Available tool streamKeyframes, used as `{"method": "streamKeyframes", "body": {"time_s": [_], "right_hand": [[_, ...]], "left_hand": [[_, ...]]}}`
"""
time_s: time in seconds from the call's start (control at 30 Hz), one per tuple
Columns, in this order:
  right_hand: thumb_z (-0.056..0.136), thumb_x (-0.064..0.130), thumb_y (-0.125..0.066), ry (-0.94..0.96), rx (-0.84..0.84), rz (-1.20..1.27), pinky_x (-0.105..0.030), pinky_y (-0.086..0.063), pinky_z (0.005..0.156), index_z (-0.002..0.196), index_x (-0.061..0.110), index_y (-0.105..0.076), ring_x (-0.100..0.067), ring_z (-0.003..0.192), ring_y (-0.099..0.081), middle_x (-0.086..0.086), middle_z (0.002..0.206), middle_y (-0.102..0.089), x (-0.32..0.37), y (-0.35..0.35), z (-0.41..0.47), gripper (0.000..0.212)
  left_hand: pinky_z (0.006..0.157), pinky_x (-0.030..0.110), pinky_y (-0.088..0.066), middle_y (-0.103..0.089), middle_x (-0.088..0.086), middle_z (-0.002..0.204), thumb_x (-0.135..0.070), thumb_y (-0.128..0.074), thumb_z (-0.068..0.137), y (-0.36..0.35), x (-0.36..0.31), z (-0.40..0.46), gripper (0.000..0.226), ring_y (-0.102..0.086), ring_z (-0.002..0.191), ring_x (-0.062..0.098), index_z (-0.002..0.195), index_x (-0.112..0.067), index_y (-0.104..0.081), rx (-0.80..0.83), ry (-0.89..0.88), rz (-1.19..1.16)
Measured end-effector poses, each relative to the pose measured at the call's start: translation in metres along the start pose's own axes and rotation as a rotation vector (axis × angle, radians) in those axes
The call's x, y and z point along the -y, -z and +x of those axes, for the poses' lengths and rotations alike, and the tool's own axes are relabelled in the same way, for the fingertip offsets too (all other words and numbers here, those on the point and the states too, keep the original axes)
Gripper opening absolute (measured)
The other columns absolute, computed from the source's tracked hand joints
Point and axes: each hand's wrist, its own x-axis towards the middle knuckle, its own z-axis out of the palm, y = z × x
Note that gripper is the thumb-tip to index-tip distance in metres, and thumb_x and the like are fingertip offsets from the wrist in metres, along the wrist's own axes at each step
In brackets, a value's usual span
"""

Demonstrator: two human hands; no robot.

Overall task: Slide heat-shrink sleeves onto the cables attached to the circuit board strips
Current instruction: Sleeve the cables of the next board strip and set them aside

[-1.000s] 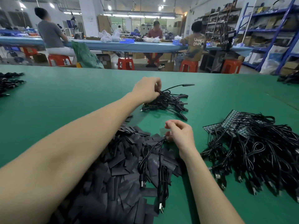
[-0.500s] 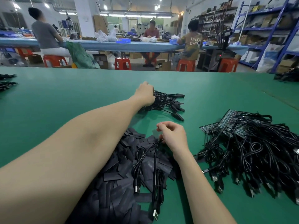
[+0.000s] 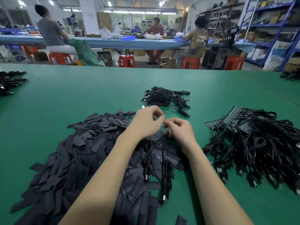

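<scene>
A big heap of flat black heat-shrink sleeves covers the near left of the green table. My right hand pinches the upper end of black USB cables that trail down over the heap toward me. My left hand hovers just left of it, fingers curled and apart, empty, fingertips almost touching the right hand's. Behind the hands lies a small bundle of sleeved cables. To the right sits a large tangle of cables joined to green circuit board strips.
More black cable piles lie at the table's far left edge and far right edge. Beyond the table, several people sit on red stools at a long blue bench. Blue shelving stands at the right.
My left hand let go of the far cable bundle and drew back to meet my right hand. The right hand keeps holding the cables over the sleeve heap.
</scene>
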Motion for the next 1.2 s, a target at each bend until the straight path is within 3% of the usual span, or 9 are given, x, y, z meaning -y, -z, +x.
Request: {"method": "streamKeyframes", "body": {"time_s": [0.13, 0.3, 0.4, 0.5, 0.63, 0.83, 0.93, 1.07, 1.2], "right_hand": [[0.088, 0.018, -0.067, -0.018, 0.063, -0.054, -0.036, -0.058, 0.073, 0.077, 0.017, -0.076, -0.014, 0.064, -0.063, -0.009, 0.079, -0.075, 0.006, 0.009, 0.002, 0.014], [0.086, 0.028, -0.064, 0.002, 0.003, -0.348, -0.039, -0.060, 0.082, 0.078, 0.025, -0.074, -0.019, 0.083, -0.072, 0.004, 0.081, -0.076, 0.016, 0.024, 0.004, 0.012], [0.085, 0.035, -0.069, -0.127, 0.093, -0.563, -0.034, -0.061, 0.074, 0.083, 0.024, -0.071, -0.018, 0.080, -0.074, 0.001, 0.079, -0.076, 0.019, 0.032, -0.001, 0.011], [0.075, 0.040, -0.085, -0.129, 0.102, -0.597, -0.017, -0.046, 0.048, 0.086, 0.026, -0.069, -0.007, 0.061, -0.072, 0.005, 0.073, -0.074, 0.023, 0.031, -0.006, 0.024], [0.072, 0.020, -0.090, -0.191, 0.135, -0.433, -0.013, -0.043, 0.045, 0.091, 0.019, -0.069, -0.008, 0.056, -0.071, -0.002, 0.080, -0.075, 0.024, 0.021, -0.008, 0.029], [0.077, 0.006, -0.081, -0.247, 0.191, -0.285, -0.019, -0.053, 0.048, 0.083, 0.014, -0.065, -0.010, 0.047, -0.063, 0.001, 0.053, -0.066, 0.027, 0.016, -0.010, 0.019], [0.080, 0.002, -0.077, -0.266, 0.217, -0.062, -0.023, -0.057, 0.051, 0.087, 0.013, -0.063, -0.014, 0.050, -0.065, -0.005, 0.061, -0.069, 0.031, 0.013, -0.013, 0.019], [0.082, -0.008, -0.073, -0.259, 0.301, 0.221, -0.025, -0.058, 0.054, 0.086, 0.013, -0.059, -0.016, 0.055, -0.067, -0.008, 0.069, -0.068, 0.038, 0.014, -0.014, 0.025], [0.082, -0.007, -0.074, -0.214, 0.409, 0.306, -0.026, -0.059, 0.061, 0.096, 0.013, -0.060, -0.017, 0.061, -0.068, -0.008, 0.075, -0.070, 0.041, 0.020, -0.015, 0.028]], "left_hand": [[0.077, 0.010, -0.045, -0.072, -0.010, 0.096, -0.023, -0.062, 0.096, 0.004, 0.003, -0.012, 0.009, -0.067, 0.087, 0.009, 0.095, -0.022, -0.071, -0.033, 0.027, -0.009], [0.066, -0.003, -0.038, -0.072, -0.013, 0.088, -0.024, -0.063, 0.095, 0.011, 0.007, -0.013, 0.012, -0.064, 0.081, -0.005, 0.089, -0.023, -0.073, -0.099, 0.065, -0.111], [0.065, -0.002, -0.039, -0.072, -0.016, 0.087, -0.025, -0.064, 0.095, 0.008, 0.009, -0.018, 0.012, -0.064, 0.079, -0.006, 0.087, -0.026, -0.072, -0.045, 0.069, -0.105], [0.064, -0.001, -0.038, -0.071, -0.016, 0.084, -0.026, -0.064, 0.094, 0.007, 0.007, -0.019, 0.012, -0.063, 0.076, -0.005, 0.086, -0.025, -0.073, -0.021, 0.078, -0.103], [0.064, -0.001, -0.038, -0.070, -0.016, 0.082, -0.027, -0.065, 0.094, 0.004, 0.005, -0.020, 0.010, -0.060, 0.071, -0.012, 0.089, -0.025, -0.073, 0.003, 0.090, -0.094], [0.085, 0.018, -0.047, -0.069, -0.015, 0.092, -0.034, -0.065, 0.094, 0.005, 0.005, -0.020, 0.011, -0.062, 0.086, -0.002, 0.098, -0.025, -0.071, 0.096, 0.097, -0.032], [0.074, 0.013, -0.045, -0.066, -0.017, 0.090, -0.037, -0.068, 0.092, 0.005, 0.006, -0.019, 0.018, -0.062, 0.084, -0.002, 0.103, -0.023, -0.065, 0.024, 0.158, -0.077], [0.073, 0.023, -0.051, -0.069, -0.004, 0.092, -0.028, -0.076, 0.088, 0.011, 0.011, -0.015, 0.024, -0.069, 0.078, 0.010, 0.103, -0.019, -0.060, -0.153, 0.316, -0.285], [0.069, 0.021, -0.061, -0.070, -0.001, 0.069, -0.016, -0.076, 0.091, 0.018, 0.010, -0.015, 0.009, -0.067, 0.058, 0.010, 0.091, -0.011, -0.069, 0.000, 0.360, -0.731]]}}
